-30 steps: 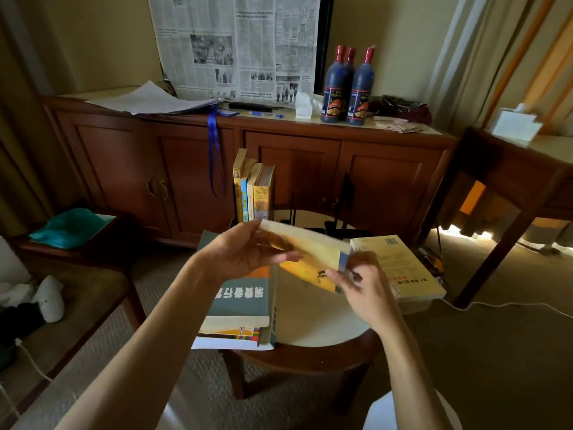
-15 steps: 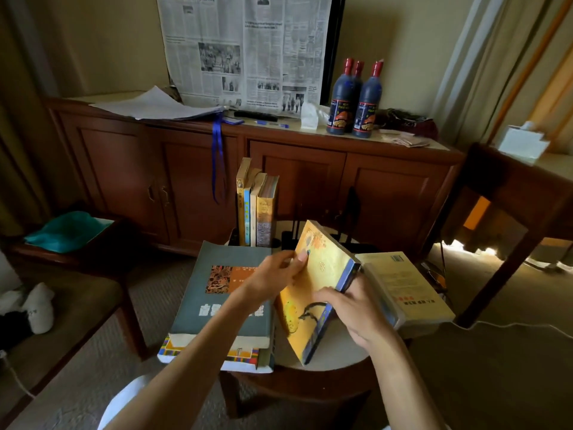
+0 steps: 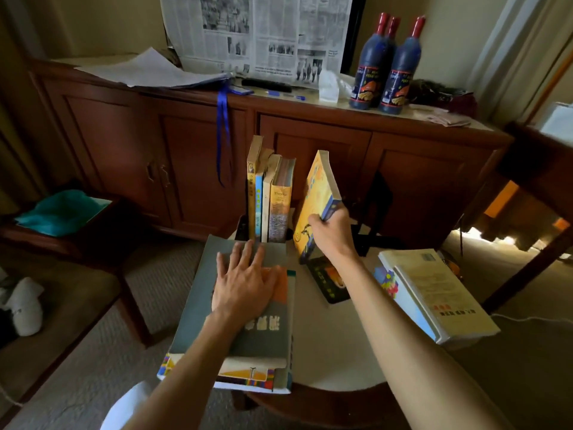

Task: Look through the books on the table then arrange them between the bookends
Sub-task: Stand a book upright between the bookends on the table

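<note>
My right hand (image 3: 330, 235) grips a yellow-orange book (image 3: 316, 200) by its blue spine and holds it nearly upright, leaning right, just right of several books (image 3: 271, 197) standing at the back of the round table (image 3: 335, 346). A black bookend (image 3: 376, 193) stands to the right of the held book. My left hand (image 3: 245, 280) lies flat, fingers spread, on a grey-green book (image 3: 242, 324) topping a stack at the table's left. A dark book (image 3: 328, 279) lies flat in the middle. A pale yellow book (image 3: 434, 299) tops a stack at the right.
A wooden sideboard (image 3: 310, 138) behind the table carries dark blue bottles (image 3: 387, 66), papers and a newspaper. A chair (image 3: 62, 290) with a white object stands at the left, and a dark wooden table (image 3: 539, 169) at the right.
My right hand has lifted the yellow-orange book from its tilted, low position and stood it up beside the upright books. My left hand let go of it and came down on the grey-green book.
</note>
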Demonstrator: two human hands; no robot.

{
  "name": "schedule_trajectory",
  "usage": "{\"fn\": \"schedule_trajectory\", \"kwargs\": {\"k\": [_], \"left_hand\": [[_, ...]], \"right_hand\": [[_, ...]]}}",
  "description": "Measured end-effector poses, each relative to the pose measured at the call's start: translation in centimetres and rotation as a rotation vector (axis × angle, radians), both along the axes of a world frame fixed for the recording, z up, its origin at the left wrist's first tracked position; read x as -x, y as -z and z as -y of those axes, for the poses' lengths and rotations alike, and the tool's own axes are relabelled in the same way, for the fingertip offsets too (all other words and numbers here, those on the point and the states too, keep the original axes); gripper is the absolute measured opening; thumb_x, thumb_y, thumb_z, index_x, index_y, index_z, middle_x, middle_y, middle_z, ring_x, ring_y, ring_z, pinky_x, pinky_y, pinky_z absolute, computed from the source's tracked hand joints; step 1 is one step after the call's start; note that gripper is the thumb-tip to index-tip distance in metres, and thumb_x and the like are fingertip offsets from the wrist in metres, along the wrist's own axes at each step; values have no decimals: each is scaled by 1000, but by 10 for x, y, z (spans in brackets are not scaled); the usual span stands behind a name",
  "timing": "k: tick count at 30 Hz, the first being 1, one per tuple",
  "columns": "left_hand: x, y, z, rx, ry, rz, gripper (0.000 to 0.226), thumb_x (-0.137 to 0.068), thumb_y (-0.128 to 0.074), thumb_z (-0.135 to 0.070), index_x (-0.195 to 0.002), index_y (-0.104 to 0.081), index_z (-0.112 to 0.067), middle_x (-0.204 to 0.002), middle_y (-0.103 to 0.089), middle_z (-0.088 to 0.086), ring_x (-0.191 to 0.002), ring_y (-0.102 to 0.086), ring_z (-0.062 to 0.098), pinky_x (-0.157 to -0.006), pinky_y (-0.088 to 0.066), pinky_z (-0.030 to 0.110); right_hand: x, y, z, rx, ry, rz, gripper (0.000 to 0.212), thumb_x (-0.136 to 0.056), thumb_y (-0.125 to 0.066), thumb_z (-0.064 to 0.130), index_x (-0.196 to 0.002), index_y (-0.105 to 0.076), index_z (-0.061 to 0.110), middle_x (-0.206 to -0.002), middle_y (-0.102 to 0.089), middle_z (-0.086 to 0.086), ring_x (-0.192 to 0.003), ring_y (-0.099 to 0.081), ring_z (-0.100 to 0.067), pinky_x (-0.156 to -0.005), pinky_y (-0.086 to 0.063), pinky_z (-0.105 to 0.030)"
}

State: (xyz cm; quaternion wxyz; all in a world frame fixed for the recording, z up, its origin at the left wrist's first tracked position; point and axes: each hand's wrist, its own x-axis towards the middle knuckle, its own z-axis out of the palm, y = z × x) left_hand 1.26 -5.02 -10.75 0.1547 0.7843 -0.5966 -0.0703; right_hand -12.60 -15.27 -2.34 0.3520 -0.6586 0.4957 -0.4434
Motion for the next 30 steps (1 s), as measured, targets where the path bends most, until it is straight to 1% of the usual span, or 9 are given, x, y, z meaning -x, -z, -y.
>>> {"fn": "schedule_trajectory", "kwargs": {"k": [2, 5, 7, 9, 11, 14, 21, 25, 30], "left_hand": [[-2, -1, 0, -2, -9, 9, 74, -98, -14, -69, -160, -11, -29, -170, -3, -1, -155, 9, 19, -123, 10, 54], [0, 0, 1, 16, -35, 21, 74, -98, -13, -68, -160, -13, -29, -170, -5, -1, -156, 7, 19, -124, 7, 53], [1, 2, 2, 23, -39, 32, 74, -98, -12, -69, -161, -12, -29, -170, -4, -1, -156, 6, 19, -124, 6, 53], [-1, 5, 3, 19, -44, 45, 76, -97, -9, -71, -161, -11, -29, -170, -3, -1, -156, 7, 20, -124, 6, 53], [-1, 8, 4, 10, -43, 57, 77, -96, -5, -72, -160, -9, -30, -170, -2, 0, -156, 8, 20, -124, 6, 53], [0, 9, 3, 23, -42, 72, 79, -95, -2, -73, -160, -10, -30, -170, -2, 0, -156, 8, 20, -124, 6, 53], [0, 7, 3, 34, -40, 52, 83, -92, -2, -73, -160, -18, -28, -169, -7, 0, -156, 4, 20, -125, 4, 53], [0, 5, 3, 21, -44, 42, 81, -92, -4, -73, -159, -17, -30, -169, -7, -2, -156, 3, 19, -125, 2, 52], [-2, 4, 3, 18, -25, 18, 81, -92, -7, -76, -159, -14, -31, -169, -7, -2, -156, 2, 20, -125, 3, 53]], "right_hand": [[-19, 12, 21, -26, 10, -13, 25, -91, -57, -2, -70, -47, 7, -79, -58, -19, -71, -61, -29, -56, -45, -29], [-37, 37, 49, -71, -65, -38, 25, -90, -60, 0, -72, -47, 12, -71, -55, -7, -61, -56, -19, -61, -45, -29], [-41, 57, 63, -155, -227, -28, 17, -88, -63, 2, -102, -59, 11, -90, -66, 0, -82, -66, -10, -74, -54, -29], [-39, 77, 78, -209, -361, -38, 53, -84, -67, 10, -133, -53, 25, -121, -67, 4, -112, -64, -11, -94, -54, -31], [-34, 90, 85, -221, -422, -122, 64, -83, -71, 18, -140, -47, 34, -134, -61, 6, -123, -58, -12, -105, -48, -39], [-30, 99, 90, -173, -446, -283, 73, -91, -71, 26, -153, -33, 31, -143, -47, 12, -132, -43, -8, -111, -35, -31], [-27, 113, 99, -185, -454, -278, 84, -82, -75, 41, -150, -25, 45, -151, -48, 1, -138, -46, -17, -113, -40, -43], [-9, 107, 85, -137, -389, -314, 52, -88, -74, 28, -136, -57, 22, -129, -67, -1, -117, -63, -14, -104, -50, -43], [40, 118, 39, 98, -109, -562, 30, -91, -69, 33, -115, -68, 16, -110, -67, -2, -101, -61, -17, -83, -51, -29]]}}
